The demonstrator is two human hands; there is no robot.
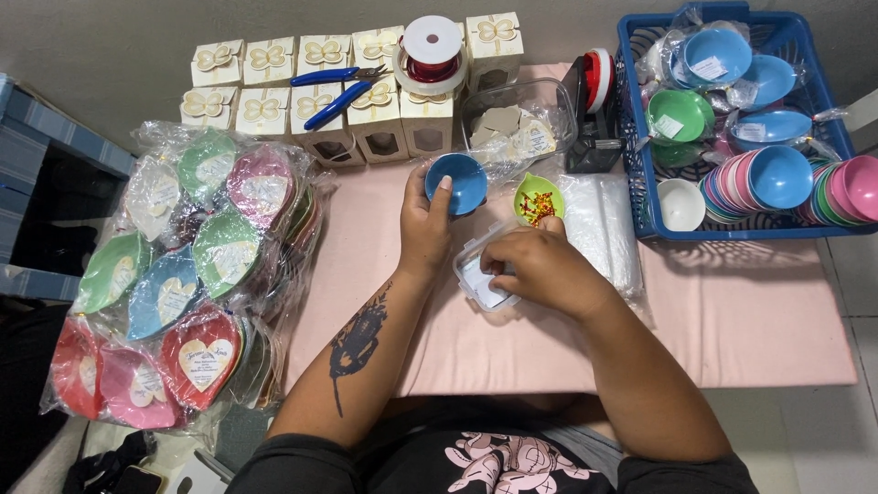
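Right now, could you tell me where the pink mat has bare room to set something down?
The pink mat lies bare on its right front part, below the blue basket and right of the plastic bags. A narrower bare strip runs between the wrapped leaf dishes and the left hand. Around the boxes it is crowded.

Pink-covered table (750,338) against a grey wall (119,27).

Cream gift boxes (322,96) with gold butterfly tops: two rows at the tabletop's far edge. Clear-wrapped leaf-shaped dishes (174,293) in red, pink, green and blue, each with a pale heart-shaped label: heaped at left. Clear tub (517,119) holding pale tags: beside the boxes. Clear empty bags (599,224): stacked near the blue basket (640,137), which holds bagged bowls (718,57) with white labels.
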